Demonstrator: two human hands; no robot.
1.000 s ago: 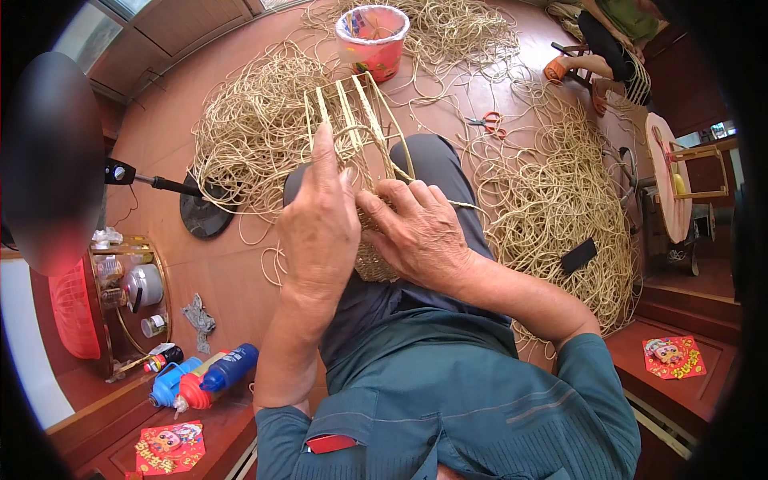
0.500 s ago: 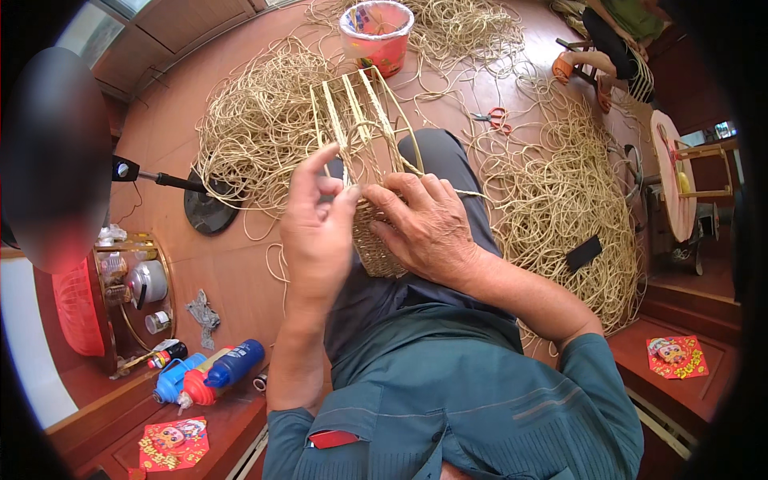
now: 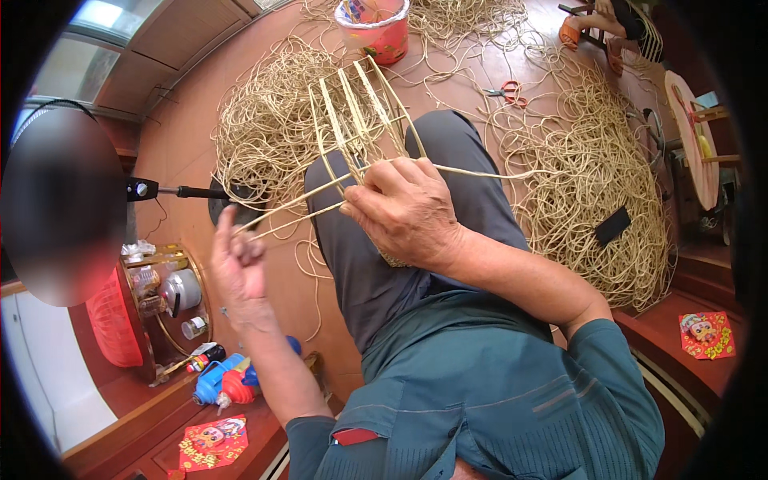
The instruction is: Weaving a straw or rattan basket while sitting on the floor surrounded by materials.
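Observation:
My right hand [image 3: 408,212] is closed on the upper part of a narrow woven basket [image 3: 392,258] between my thighs, covering much of its body. An open frame of pale stakes [image 3: 352,96] rises from the basket, away from me. My left hand [image 3: 244,268] is out to the left with index finger raised and other fingers bent round the far end of a pale cord [image 3: 292,204], which stretches in two lengths back to the basket. Another cord [image 3: 488,173] runs off from the weave to the right.
Cord heaps [image 3: 592,176] surround a red bucket [image 3: 382,44] and scissors [image 3: 508,94]. At left are a fan stand [image 3: 192,192], kettle [image 3: 182,288] and flasks [image 3: 232,386]. A round board [image 3: 688,144] stands right; another person's legs [image 3: 600,28] show at top right.
My left hand has moved away from the basket down and leftward, drawing the cord out. My right hand stays on the weave, fingers more curled. The view has shifted slightly.

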